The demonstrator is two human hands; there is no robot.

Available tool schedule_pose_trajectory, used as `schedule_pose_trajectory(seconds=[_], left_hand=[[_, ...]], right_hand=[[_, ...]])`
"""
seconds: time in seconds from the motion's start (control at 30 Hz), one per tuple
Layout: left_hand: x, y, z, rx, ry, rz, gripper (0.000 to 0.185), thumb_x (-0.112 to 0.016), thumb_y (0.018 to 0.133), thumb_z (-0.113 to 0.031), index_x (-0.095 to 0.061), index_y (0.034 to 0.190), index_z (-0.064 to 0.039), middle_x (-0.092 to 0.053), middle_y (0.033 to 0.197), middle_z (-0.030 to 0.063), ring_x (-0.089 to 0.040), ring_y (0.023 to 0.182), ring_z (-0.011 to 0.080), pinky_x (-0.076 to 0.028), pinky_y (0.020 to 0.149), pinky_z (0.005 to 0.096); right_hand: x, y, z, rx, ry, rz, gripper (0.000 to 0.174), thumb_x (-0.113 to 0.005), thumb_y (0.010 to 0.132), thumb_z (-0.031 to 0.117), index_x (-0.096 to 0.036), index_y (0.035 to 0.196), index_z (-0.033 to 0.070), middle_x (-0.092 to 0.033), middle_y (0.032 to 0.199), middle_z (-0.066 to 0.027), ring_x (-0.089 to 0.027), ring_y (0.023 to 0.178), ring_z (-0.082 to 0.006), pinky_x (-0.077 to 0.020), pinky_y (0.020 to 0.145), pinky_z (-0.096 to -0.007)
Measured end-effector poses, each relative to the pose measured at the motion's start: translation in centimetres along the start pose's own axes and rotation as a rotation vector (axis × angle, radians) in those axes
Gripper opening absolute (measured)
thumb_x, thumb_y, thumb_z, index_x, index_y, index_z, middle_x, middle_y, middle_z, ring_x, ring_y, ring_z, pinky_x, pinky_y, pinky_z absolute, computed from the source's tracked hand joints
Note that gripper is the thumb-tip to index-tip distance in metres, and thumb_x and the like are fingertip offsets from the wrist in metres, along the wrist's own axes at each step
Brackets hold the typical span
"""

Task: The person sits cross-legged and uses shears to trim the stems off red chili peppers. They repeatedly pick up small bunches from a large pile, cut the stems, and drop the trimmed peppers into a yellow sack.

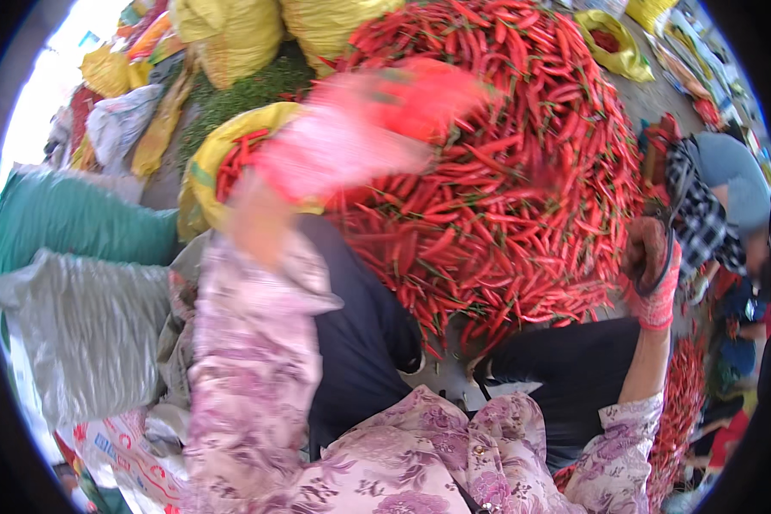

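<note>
A large heap of red chili peppers (488,205), many with green stems, lies before my knees. My left hand (340,141), in a pinkish-red glove, is blurred above the near left side of the heap and partly covers a yellow woven sack (202,167). Red chilies show in the sack's mouth. Red and green patches blur at the fingers; whether they are held chilies is unclear. At the heap's right edge, beside my knee, is my right hand (649,283) in a pinkish-red glove with a dark palm. A dark curved edge runs along it, and its grip is unclear.
Full yellow sacks (231,38) stand at the back left by a green pile (250,90). Green (83,221) and grey (90,327) sacks flank my left side. A person in a checked garment (703,205) bends at the right, near another chili pile (678,398).
</note>
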State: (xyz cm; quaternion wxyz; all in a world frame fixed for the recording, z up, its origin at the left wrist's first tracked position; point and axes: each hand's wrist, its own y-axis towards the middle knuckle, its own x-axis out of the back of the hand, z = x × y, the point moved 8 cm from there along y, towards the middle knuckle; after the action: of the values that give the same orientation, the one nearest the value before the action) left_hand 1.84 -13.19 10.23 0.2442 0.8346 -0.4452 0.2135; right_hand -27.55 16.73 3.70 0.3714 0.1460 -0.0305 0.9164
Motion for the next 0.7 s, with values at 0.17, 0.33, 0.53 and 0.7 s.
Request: schedule_pose_trajectory(seconds=[0.17, 0.33, 0.53, 0.7], left_hand=[[10.3, -5.7, 23.3, 0.601, 0.28, -0.14, 0.054, -0.082, 0.077, -0.02, -0.064, 0.121, 0.004, -0.072, 0.094, 0.0097, -0.068, 0.082, 0.0179, -0.055, 0.076, 0.0336], [13.2, -14.5, 38.6, 1.089, 0.166, -0.179, 0.056, -0.087, 0.078, -0.034, -0.068, 0.119, -0.002, -0.073, 0.098, 0.01, -0.069, 0.085, 0.0227, -0.057, 0.076, 0.0368], [7.6, -1.6, 28.1, 0.615, 0.565, 0.267, 0.049, -0.072, 0.086, -0.028, -0.066, 0.124, 0.003, -0.072, 0.114, 0.0157, -0.069, 0.098, 0.0215, -0.054, 0.091, 0.0323], [-10.2, 6.5, 16.3, 0.377, 0.533, 0.824, 0.028, -0.066, 0.089, -0.026, -0.073, 0.098, -0.001, -0.068, 0.071, 0.0072, -0.064, 0.056, 0.0141, -0.053, 0.054, 0.0317]], right_hand=[[-0.6, -0.8, -0.4, -0.013, -0.162, 0.01, 0.034, -0.054, 0.105, 0.035, -0.06, 0.09, 0.004, -0.05, 0.062, 0.0012, -0.047, 0.051, -0.0075, -0.0319, 0.048, -0.0248], [-2.0, -1.0, -0.1, -0.073, -0.168, 0.076, 0.035, -0.059, 0.102, 0.035, -0.063, 0.098, 0.001, -0.057, 0.067, -0.0003, -0.051, 0.054, -0.008, -0.036, 0.05, -0.0243], [-0.8, 0.0, 1.1, 0.135, -0.145, 0.02, 0.045, -0.047, 0.108, 0.038, -0.065, 0.095, -0.001, -0.057, 0.067, -0.0022, -0.053, 0.051, -0.011, -0.0369, 0.047, -0.0258], [-0.1, -0.3, 2.8, 0.172, -0.128, -0.006, 0.037, -0.049, 0.108, 0.033, -0.064, 0.097, 0.0, -0.053, 0.064, -0.0003, -0.047, 0.049, -0.0085, -0.0352, 0.048, -0.0252]])
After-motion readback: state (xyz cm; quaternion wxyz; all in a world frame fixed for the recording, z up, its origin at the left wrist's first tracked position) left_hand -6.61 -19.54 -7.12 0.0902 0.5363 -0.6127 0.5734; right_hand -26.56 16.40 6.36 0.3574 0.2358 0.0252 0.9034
